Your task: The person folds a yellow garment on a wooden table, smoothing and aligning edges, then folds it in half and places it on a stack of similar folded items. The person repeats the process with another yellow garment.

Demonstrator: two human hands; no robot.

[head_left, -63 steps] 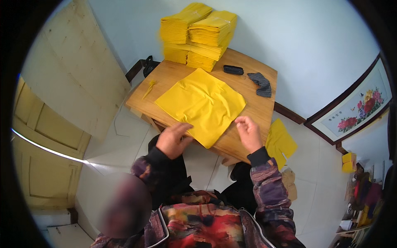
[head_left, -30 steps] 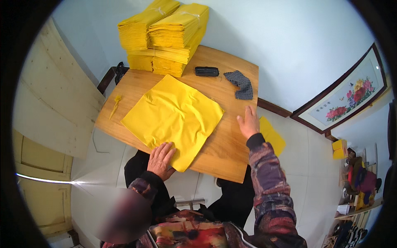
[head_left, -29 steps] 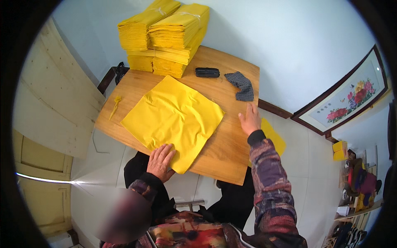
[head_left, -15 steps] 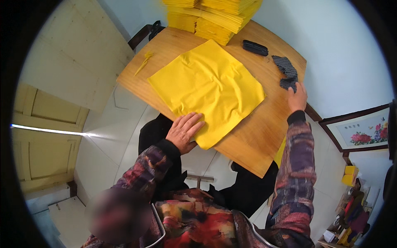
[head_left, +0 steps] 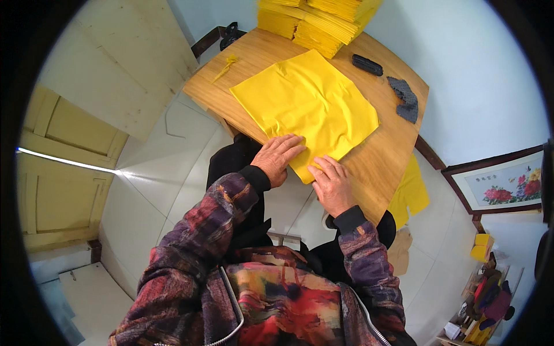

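Note:
A sheet of yellow cloth (head_left: 314, 98), creased in the middle, lies across the wooden table with its near corner reaching past the front edge. On its near left side my left hand (head_left: 280, 157) lies with fingers stretched over the cloth. My right hand (head_left: 333, 185) is at the near right edge by that corner, its bent fingers on the cloth and closed on its edge; the thumb is mostly hidden. A dark grey knitted piece (head_left: 405, 99) rests at the table's right side, apart from both hands.
At the back of the wooden table (head_left: 369, 173) stands a tall stack of folded yellow cloth (head_left: 323, 29). Near it is a black oblong case (head_left: 367, 64). A small yellow scrap (head_left: 226, 67) lies at the left. More yellow cloth (head_left: 411, 187) hangs beyond the table's right side.
My right hand has left the grey knitted piece and come to the yellow cloth's near corner. My left hand stays on the cloth's near left edge. The view has shifted slightly.

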